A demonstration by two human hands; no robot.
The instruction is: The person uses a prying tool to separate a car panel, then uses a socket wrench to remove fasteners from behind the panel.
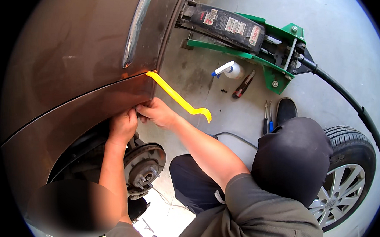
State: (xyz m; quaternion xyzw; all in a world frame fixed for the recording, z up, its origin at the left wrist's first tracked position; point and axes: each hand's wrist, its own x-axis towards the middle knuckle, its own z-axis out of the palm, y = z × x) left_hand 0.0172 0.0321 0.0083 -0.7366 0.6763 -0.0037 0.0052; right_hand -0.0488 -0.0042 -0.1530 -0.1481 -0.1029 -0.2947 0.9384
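Both of my hands meet at the lower edge of a brown car body panel (89, 101), just above the wheel arch. My left hand (124, 125) is closed, its fingertips up against the panel edge. Beside it, my right hand (158, 112) pinches with thumb and fingers close to the left thumb. Whatever lies between the fingers is too small and dark to make out. Just above, a yellow pry tool (176, 96) sticks out from the end of the panel seam, with neither hand on it. Below my hands is the bare brake disc (144, 165) with its wheel studs.
A green and black floor jack (228, 27) reaches under the car. On the floor lie a spray bottle (232, 69), a utility knife (244, 84), a small black clip (224, 90) and two screwdrivers (265, 117). A removed wheel (348, 176) rests at the right, beside my body.
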